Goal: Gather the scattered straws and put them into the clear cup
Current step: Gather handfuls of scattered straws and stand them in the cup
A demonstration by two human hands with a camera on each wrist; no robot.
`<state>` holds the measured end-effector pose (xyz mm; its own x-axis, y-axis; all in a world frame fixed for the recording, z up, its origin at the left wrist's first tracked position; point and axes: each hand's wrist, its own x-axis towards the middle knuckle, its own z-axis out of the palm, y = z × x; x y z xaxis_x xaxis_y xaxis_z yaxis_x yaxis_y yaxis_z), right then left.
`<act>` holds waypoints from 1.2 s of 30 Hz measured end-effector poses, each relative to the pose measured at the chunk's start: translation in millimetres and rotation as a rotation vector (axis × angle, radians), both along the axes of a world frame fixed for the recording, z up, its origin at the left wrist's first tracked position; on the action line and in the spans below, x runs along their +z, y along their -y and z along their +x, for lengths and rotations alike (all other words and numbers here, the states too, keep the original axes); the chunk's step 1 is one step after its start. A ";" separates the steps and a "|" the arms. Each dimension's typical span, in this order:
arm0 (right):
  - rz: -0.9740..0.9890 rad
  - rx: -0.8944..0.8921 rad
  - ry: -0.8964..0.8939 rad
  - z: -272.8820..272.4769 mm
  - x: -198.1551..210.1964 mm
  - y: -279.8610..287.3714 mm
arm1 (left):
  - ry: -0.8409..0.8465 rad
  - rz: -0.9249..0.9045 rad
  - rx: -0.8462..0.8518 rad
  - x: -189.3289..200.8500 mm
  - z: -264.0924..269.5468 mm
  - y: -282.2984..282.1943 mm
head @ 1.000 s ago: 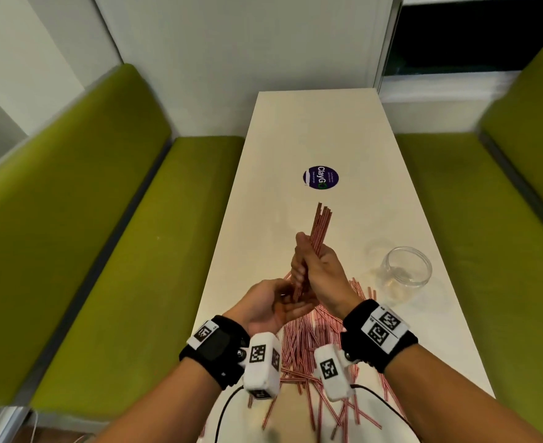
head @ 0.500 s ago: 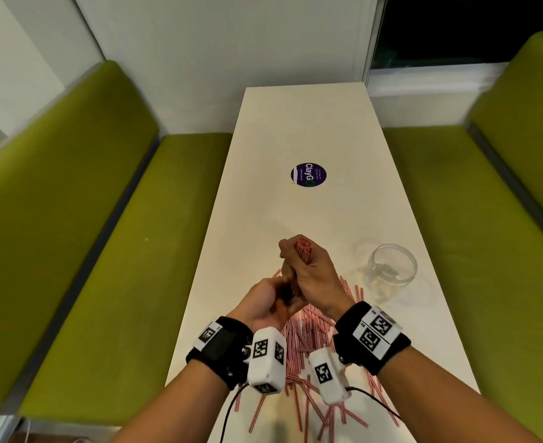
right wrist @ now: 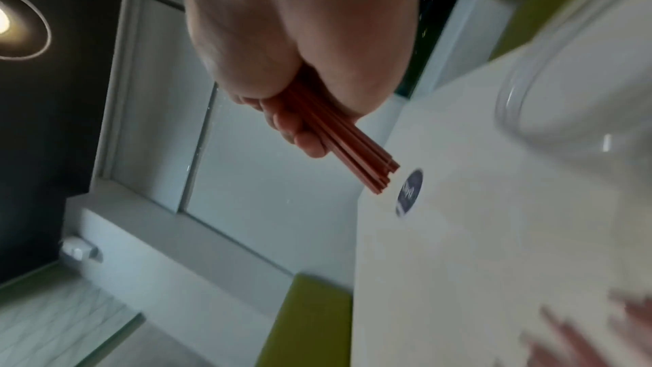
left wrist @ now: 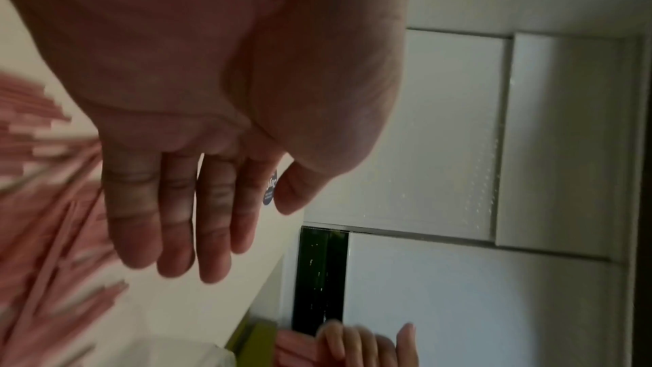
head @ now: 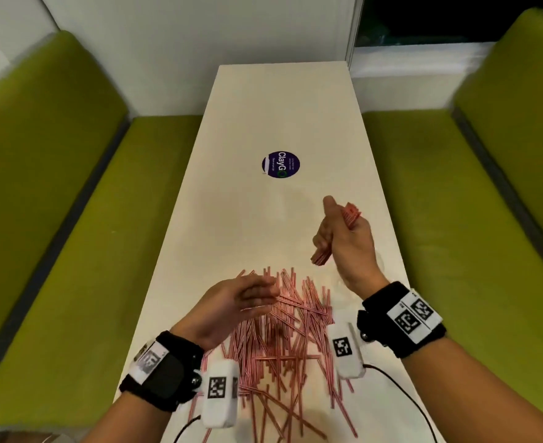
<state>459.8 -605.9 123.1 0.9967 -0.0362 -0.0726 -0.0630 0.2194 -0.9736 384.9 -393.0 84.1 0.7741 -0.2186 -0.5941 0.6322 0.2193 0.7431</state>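
Even, soft indoor light; a round ceiling lamp (right wrist: 3, 21) glows at the right wrist view's edge. Loose red-striped paper straws (left wrist: 38, 205) smear with motion blur (wide-angle bending throughout); both wrist views are soft.

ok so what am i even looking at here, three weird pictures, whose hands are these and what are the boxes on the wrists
No robot here: a person works with bare hands. One camera sits on their head and looks down at the table. The white boxes strapped to the wrists are two more cameras, each looking along a hand. The left hand is open and flat above the scattered straws, red-and-white striped, on the table. The right hand grips a bundle of straws. The right wrist view shows the clear cup blurred beside that hand; in the head view the hand mostly hides it. The dark round thing is a sticker.
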 end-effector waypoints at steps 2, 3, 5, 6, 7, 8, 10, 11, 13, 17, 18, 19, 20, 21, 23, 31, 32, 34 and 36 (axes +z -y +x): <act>-0.115 -0.059 -0.006 12.7 -5.1 34.9 | 0.041 0.090 -0.061 -4.8 -8.5 -9.9; -0.191 -0.077 -0.013 16.7 -9.6 48.5 | 0.052 0.130 -0.081 -7.2 -13.7 -15.5; -0.318 -0.088 -0.040 22.2 -23.7 68.8 | 0.052 0.184 -0.111 -12.5 -23.7 -20.9; -0.391 -0.074 -0.053 23.4 -30.4 73.9 | 0.050 0.205 -0.109 -13.1 -28.5 -22.8; -0.457 -0.053 -0.073 23.3 -37.5 78.4 | 0.044 0.217 -0.102 -14.5 -33.1 -22.5; -0.507 -0.031 -0.085 23.1 -44.7 81.3 | 0.040 0.226 -0.091 -14.2 -37.2 -22.4; -0.546 0.010 -0.101 21.5 -60.5 85.6 | 0.024 0.250 -0.069 -13.0 -44.6 -20.1; -0.569 0.021 -0.092 19.7 -67.3 87.1 | 0.014 0.261 -0.061 -12.1 -48.2 -18.9; -0.634 0.042 -0.061 16.8 -79.3 90.6 | -0.010 0.282 -0.056 -12.6 -55.6 -16.4; -0.830 0.005 -0.006 8.7 -70.7 90.1 | -0.002 0.355 -0.074 -14.3 -72.5 -14.0; -0.887 -0.049 0.009 5.4 -63.0 89.4 | 0.014 0.377 -0.090 -14.7 -76.0 -14.8; -0.916 -0.113 0.043 -0.5 -53.9 87.3 | 0.028 0.395 -0.100 -14.2 -80.8 -17.1; -0.915 -0.182 0.100 -9.3 -44.7 82.3 | 0.045 0.417 -0.102 -12.6 -88.1 -20.8; -0.892 -0.236 0.154 -16.7 -34.5 76.2 | 0.064 0.437 -0.105 -11.8 -92.9 -23.6; -0.831 -0.256 0.186 -39.1 -22.7 57.1 | 0.096 0.487 -0.137 -8.4 -111.3 -32.5; -1.036 0.341 -0.250 -117.7 -67.7 -52.7 | 0.188 0.616 -0.261 -4.2 -188.4 -67.1; -1.117 0.382 -0.292 -123.3 -77.3 -69.3 | 0.193 0.622 -0.268 -4.6 -198.9 -73.4; -1.329 0.425 -0.395 -128.4 -87.7 -94.6 | 0.197 0.617 -0.268 -8.1 -213.9 -82.3; -1.480 0.459 -0.443 -132.1 -94.6 -111.3 | 0.195 0.606 -0.251 -12.4 -227.6 -91.4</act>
